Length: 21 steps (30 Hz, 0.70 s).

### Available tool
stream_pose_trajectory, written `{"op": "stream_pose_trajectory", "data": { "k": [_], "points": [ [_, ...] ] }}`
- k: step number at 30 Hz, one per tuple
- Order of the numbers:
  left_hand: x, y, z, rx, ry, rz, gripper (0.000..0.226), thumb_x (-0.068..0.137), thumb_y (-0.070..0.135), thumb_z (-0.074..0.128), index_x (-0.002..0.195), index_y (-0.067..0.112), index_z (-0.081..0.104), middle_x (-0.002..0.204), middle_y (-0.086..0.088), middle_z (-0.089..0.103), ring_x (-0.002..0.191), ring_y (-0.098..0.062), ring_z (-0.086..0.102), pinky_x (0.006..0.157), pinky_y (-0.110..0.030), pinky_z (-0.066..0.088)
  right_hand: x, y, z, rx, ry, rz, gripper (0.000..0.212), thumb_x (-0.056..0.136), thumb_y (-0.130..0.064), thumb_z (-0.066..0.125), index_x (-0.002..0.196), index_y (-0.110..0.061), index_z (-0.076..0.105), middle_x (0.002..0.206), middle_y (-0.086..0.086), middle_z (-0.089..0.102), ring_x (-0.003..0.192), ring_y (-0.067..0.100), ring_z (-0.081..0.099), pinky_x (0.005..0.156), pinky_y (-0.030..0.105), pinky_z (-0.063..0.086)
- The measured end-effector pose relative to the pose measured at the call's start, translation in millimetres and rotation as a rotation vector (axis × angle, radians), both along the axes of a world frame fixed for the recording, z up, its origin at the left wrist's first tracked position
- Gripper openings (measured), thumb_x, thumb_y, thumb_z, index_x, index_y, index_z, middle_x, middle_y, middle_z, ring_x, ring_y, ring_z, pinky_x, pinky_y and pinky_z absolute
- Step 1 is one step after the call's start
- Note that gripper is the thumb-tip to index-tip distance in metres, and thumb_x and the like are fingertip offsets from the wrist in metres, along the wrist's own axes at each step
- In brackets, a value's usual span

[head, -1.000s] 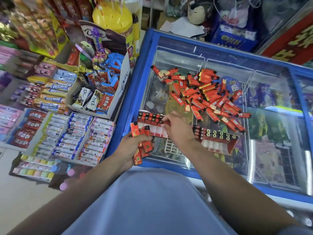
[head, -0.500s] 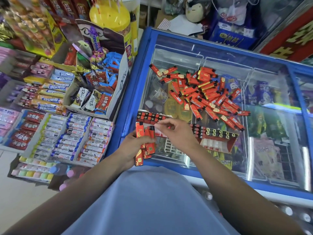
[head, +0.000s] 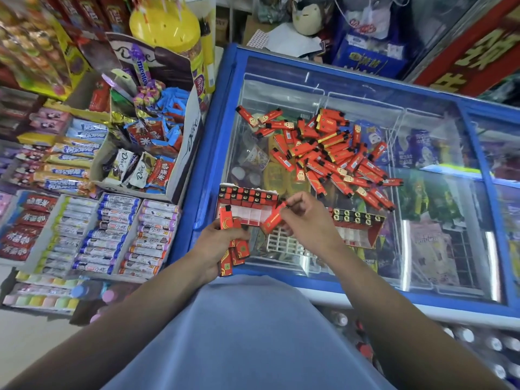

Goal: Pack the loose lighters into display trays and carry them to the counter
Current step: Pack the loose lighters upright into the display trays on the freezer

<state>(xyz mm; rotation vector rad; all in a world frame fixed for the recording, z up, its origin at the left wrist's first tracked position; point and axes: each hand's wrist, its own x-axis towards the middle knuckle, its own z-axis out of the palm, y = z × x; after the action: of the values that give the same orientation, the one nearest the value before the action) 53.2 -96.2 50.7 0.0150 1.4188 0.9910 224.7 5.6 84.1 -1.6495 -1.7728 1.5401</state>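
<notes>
- Nearest the camera, a pale blue garment filled the lower middle, with both bare forearms reaching forward from it to the blue-framed, glass-topped chest freezer.
- At the freezer's near left corner, the left hand had its fingers curled round a bundle of red rectangular lighters, their ends sticking out above and below the fist.
- Just right of it, over the glass, the right hand pinched a single red lighter between thumb and fingertips, tilted, its dark cap pointing away and to the right.
- Just beyond both hands, on the freezer's glass, lay a red and white display tray; its far rows held upright lighters, its nearer white cells stood unfilled.
- To the right of the right hand, on the same glass, sat a second red display tray, with black-topped lighters along its far edge.
- Farther in, near the middle of the freezer's lid, a loose heap of red lighters lay scattered in all directions.
- Left of the freezer, shelves of sweets in wrappers and tubes ran along, with an open cardboard box of chocolate bars against the freezer's blue side.
- Beyond that box stood a yellow plastic tub.
</notes>
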Motion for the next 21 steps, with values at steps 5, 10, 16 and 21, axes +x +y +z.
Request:
{"op": "stream_pose_trajectory", "data": {
  "k": [5, 10, 16, 21],
  "points": [
    [-0.5, 1.4, 0.1, 0.003, -0.012, 0.004, 0.038, 0.083, -0.003, 0.074, 0.119, 0.005, 0.064, 0.074, -0.008, 0.074, 0.058, -0.021, 0.071, 0.050, -0.030, 0.055, -0.2, 5.5, -10.2, 0.089, -0.081, 0.035, 0.010, 0.096, -0.023, 0.064, 0.099, -0.032, 0.065, 0.085, 0.004, 0.072, 0.074, 0.024, 0.074, 0.056, 0.032, 0.054],
    [-3.5, 1.8, 1.0, 0.015, -0.023, 0.034, 0.033, 0.084, -0.004, 0.073, 0.115, 0.006, 0.067, 0.078, -0.011, 0.075, 0.060, -0.021, 0.072, 0.048, -0.029, 0.055, -8.5, 8.4, -22.5, 0.146, -0.132, 0.072, 0.016, 0.086, -0.037, 0.081, 0.094, -0.030, 0.069, 0.074, 0.003, 0.071, 0.063, 0.016, 0.069, 0.056, 0.025, 0.050],
    [-6.8, -1.8, -3.2, 0.008, -0.019, 0.030, 0.040, 0.084, -0.001, 0.075, 0.121, 0.003, 0.065, 0.088, -0.014, 0.073, 0.068, -0.025, 0.071, 0.059, -0.034, 0.058, -15.6, 14.5, -31.9, 0.248, -0.284, 0.252, 0.026, 0.096, -0.027, 0.070, 0.122, -0.023, 0.069, 0.101, -0.003, 0.075, 0.078, 0.006, 0.068, 0.077, 0.024, 0.054],
    [-10.2, -1.9, -4.0, 0.011, -0.034, 0.035, 0.042, 0.083, -0.001, 0.076, 0.123, 0.003, 0.064, 0.082, -0.010, 0.075, 0.065, -0.022, 0.073, 0.054, -0.032, 0.058, -16.0, 17.0, -36.9, 0.510, -0.450, 0.266, 0.022, 0.094, -0.030, 0.072, 0.115, -0.023, 0.074, 0.099, -0.005, 0.070, 0.078, 0.008, 0.065, 0.078, 0.028, 0.057]
  ]
}}
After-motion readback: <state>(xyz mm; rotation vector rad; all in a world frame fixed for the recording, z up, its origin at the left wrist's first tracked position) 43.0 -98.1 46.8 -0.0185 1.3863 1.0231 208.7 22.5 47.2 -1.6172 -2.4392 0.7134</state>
